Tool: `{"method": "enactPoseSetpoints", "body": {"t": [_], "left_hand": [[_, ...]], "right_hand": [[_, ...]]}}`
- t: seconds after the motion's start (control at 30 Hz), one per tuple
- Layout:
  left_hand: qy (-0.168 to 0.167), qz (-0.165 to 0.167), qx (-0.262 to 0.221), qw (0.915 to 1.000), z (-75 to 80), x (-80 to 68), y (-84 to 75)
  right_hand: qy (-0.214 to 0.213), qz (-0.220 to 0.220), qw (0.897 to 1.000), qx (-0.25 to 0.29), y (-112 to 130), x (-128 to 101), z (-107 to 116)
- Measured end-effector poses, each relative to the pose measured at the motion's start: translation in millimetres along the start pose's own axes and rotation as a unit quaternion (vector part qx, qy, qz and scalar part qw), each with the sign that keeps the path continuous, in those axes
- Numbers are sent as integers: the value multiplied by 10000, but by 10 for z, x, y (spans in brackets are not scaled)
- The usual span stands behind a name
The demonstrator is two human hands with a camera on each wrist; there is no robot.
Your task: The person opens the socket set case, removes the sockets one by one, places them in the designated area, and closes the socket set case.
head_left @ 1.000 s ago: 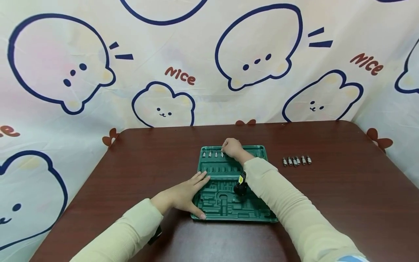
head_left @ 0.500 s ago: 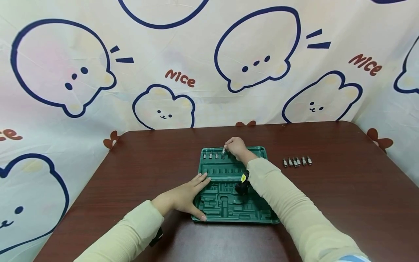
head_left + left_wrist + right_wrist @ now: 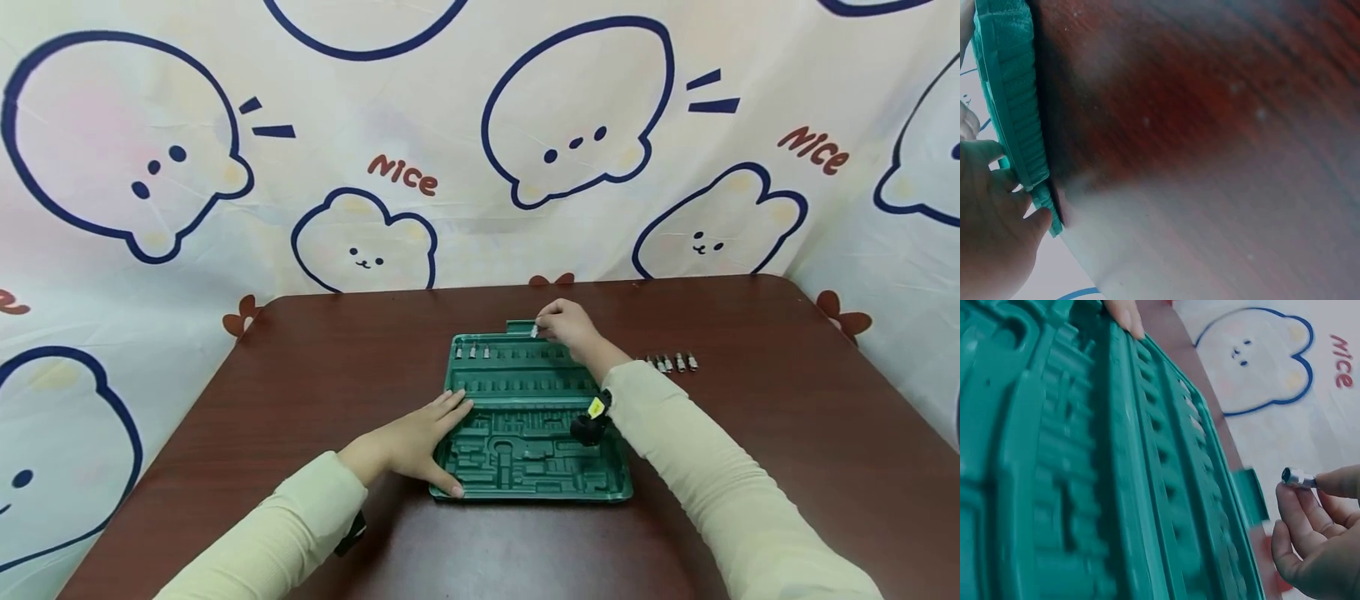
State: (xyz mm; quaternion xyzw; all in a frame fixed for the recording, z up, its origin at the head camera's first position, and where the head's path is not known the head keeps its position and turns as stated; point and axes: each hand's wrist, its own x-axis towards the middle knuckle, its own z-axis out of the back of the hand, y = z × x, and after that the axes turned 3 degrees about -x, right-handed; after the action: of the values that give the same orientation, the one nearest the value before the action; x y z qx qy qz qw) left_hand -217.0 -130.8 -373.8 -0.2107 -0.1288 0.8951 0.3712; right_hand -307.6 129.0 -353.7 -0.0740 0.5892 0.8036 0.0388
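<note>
— Green tray on the table, and a change up top: four sockets in the far row half a second back, only three seated now, far left.

— Fourth socket lifted out, pinched in the right hand, up over the tray's far edge by the little tab.

— Right-wrist view much clearer: silver socket clamped between thumb and fingertip, hollow end outward, empty slots running beneath. Barely a speck from the head camera.

— Left hand flat, fingers spread and relaxed, grip apart, pressing the tray's near-left corner. Same spot as before.

— Left-wrist view: just the tray's ribbed rim against dark wood, thumb at the corner.

— Loose sockets lined up on the table, right of the tray, partly behind the wrist.
</note>
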Motion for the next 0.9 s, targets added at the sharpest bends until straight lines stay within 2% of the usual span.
{"method": "enactPoseSetpoints", "body": {"t": [0.33,0.63,0.9], "left_hand": [[-124,-97,312,9994,11,-7,-5],[-259,-121,557,9980,4,-49,8],[-315,-239,432,9983,-21,-14,25]], "right_hand": [[-264,-164,9992,257,-209,-193,608],[-706,-299,9970,-54,-464,-357,1123],[-1134,-238,9931,-184,-767,-530,1579]]}}
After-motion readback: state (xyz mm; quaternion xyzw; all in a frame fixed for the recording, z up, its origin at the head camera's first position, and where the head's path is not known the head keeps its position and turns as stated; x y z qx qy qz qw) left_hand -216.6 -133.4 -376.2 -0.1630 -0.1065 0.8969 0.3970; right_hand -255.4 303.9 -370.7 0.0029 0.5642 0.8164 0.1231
